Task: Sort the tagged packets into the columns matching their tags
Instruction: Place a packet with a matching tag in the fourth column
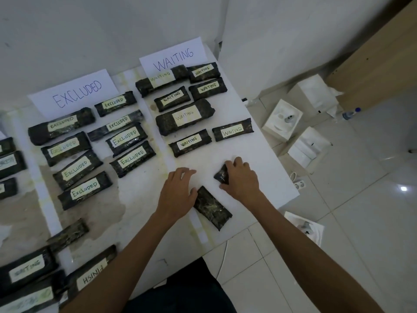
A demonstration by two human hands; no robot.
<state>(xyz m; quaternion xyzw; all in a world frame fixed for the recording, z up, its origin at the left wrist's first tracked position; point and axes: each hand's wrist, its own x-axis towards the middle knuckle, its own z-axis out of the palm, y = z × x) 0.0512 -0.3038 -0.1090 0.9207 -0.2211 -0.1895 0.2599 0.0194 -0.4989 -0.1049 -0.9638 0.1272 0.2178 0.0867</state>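
Observation:
Dark wrapped packets with pale tags lie in columns on a white table [266,177]. Several sit under the EXCLUDED sign [76,92] and several under the WAITING sign [173,56]. My right hand [242,179] rests over a small dark packet [222,175] at the bottom of the WAITING column, fingers curled on it. My left hand [179,192] lies flat with fingers apart, its thumb touching another dark packet [212,207] that shows no tag. Loose packets wait at the lower left, among them one tagged WAITING [28,271] and one tagged FINISH [91,276].
A further column of packets [9,162] is cut off by the left edge. White boxes [284,119] stand on the tiled floor right of the table, with a plastic bottle [350,113], a power strip [299,185] and a wooden cabinet [379,62] beyond.

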